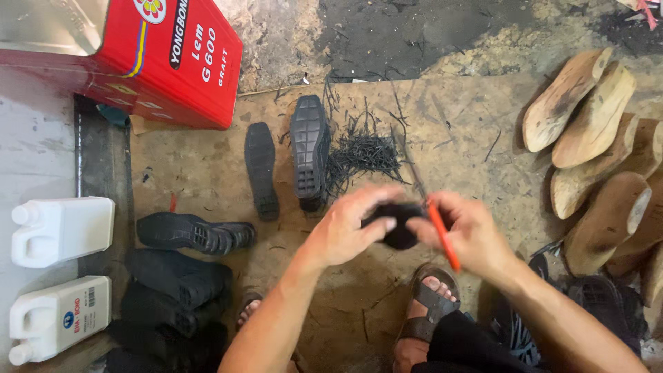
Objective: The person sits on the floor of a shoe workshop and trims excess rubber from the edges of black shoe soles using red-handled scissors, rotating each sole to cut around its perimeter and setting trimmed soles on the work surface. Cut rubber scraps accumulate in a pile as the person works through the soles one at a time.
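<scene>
My left hand and my right hand both grip a black rubber shoe sole held over a brown board on the floor. The right hand also holds a thin orange-red handled tool, its blade pointing up and away past the sole. A pile of thin black rubber trimmings lies just beyond the hands. Motion blurs the fingers and the sole.
Two black soles lie tread-up behind the hands; more soles are stacked at left. Several wooden shoe lasts are heaped at right. A red metal can stands at top left, two white plastic jugs at far left. My sandalled feet are below.
</scene>
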Demonstrator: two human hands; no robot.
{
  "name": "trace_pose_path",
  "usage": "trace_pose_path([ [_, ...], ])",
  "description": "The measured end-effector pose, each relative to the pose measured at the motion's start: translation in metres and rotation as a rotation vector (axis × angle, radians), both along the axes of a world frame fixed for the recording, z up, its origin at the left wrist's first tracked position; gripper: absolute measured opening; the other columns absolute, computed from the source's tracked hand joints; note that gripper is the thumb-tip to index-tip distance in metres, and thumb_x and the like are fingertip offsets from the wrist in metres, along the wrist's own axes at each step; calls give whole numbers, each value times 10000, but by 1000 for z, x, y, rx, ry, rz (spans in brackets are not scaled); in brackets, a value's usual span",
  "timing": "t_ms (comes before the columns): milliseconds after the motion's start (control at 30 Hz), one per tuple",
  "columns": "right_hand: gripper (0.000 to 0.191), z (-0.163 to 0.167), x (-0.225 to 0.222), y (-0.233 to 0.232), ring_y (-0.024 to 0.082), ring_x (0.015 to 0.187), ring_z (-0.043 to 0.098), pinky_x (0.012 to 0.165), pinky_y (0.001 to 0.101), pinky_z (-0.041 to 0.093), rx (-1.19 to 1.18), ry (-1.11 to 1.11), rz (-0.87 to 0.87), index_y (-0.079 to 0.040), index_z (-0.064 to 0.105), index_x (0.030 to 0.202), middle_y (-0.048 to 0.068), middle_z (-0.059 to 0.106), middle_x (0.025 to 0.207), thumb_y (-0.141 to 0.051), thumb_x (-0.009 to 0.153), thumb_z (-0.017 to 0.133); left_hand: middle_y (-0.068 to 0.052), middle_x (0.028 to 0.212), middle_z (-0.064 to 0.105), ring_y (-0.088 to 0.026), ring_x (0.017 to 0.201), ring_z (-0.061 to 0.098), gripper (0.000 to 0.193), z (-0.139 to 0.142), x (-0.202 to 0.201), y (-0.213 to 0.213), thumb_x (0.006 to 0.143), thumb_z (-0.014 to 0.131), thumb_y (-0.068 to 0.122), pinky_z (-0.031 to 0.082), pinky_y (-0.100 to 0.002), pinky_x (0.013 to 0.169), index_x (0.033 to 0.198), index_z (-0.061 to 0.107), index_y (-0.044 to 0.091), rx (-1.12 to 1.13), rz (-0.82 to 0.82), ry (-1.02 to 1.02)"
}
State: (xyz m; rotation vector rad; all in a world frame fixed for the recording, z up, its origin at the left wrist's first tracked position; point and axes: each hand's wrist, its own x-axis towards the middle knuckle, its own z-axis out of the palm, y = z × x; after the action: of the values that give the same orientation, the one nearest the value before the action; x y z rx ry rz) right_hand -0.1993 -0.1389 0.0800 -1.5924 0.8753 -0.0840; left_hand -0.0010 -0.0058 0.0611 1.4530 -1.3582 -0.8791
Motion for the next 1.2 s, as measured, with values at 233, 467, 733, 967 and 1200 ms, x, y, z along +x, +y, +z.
trace_pose_path([
  [233,250,6,-12,-11,102,557,630,512,265,479,-11,-227,-232,15,656,845,34,674,636,-190,931,771,-128,1221,746,-228,1132,712,373,-25,-4,8,1063,608,285,577,-368,991,1319,680,23,299,-267,744],
  [467,333,-4,-4,11,68,564,566,468,241,434,30,-114,-127,-34,682,1080,5,660,708,-210,826,807,-106,1273,677,-252,1160,684,390,-45,-13,2,1001,626,98,591,-456,998,1378,535,65,-19,153,1294],
  [733,439,-1,-3,9,182,608,599,544,343,488,-399,-28,121,-31,697,1042,54,635,696,-340,761,831,-123,1243,689,-249,1031,721,351,-34,41,9,1048,576,31,619,-396,842,1394,528,65,-249,347,1122],
  [967,500,2,4,13,303,581,562,553,409,456,-636,-13,214,-24,591,822,110,543,651,-454,737,831,-109,1245,685,-230,1063,716,388,-25,35,10,1033,584,19,630,-395,847,1410,524,91,-237,337,1128],
  [1200,526,4,0,13,311,556,532,535,422,433,-654,13,243,-28,569,741,116,511,589,-479,744,839,-109,1244,682,-226,1068,712,413,-28,35,12,1022,600,19,642,-402,832,1422,515,77,-208,332,1125],
])
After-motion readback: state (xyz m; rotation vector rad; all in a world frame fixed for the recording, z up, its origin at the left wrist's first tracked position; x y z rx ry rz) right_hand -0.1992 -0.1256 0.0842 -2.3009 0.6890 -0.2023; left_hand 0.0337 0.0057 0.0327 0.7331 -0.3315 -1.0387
